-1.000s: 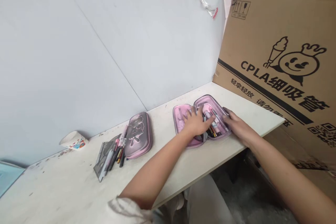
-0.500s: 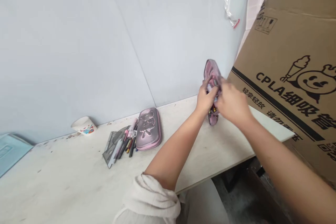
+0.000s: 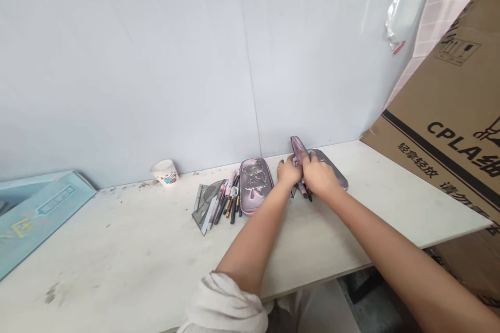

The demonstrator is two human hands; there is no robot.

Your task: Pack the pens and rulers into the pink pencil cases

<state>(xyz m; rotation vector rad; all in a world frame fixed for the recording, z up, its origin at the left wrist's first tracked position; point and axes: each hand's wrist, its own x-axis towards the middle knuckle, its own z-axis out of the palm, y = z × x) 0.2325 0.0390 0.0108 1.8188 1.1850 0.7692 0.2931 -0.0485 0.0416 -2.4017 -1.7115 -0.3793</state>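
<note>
pink pencil case [image 3: 299, 151] seemingly gripped by left hand [image 3: 289, 171] and right hand [image 3: 320, 177], cpla carton [image 3: 441, 135] off to the right.

Hands: 2, L hand [image 3: 288, 171] + R hand [image 3: 321, 177]
Pencil cases: 2, closed pink-grey case [image 3: 255, 186] + open pink case [image 3: 330, 178]
Pens/markers: loose pens [image 3: 230, 207], approx. 8, packed too tight for exact no.
Set squares: clear plastic set square [image 3: 205, 205], min. 1, overlap unclear
Paper cups: 1, paper cup [image 3: 164, 173]
Cardboard boxes: 1, cardboard box [image 3: 441, 135]
Teal flat boxes: 1, teal flat box [image 3: 39, 218]
Tables: 1, white table [image 3: 117, 250]
Sleeves: 1, rolled white sleeve [image 3: 222, 304]
Plastic scraps on wall: 1, plastic scrap [image 3: 396, 5]
</note>
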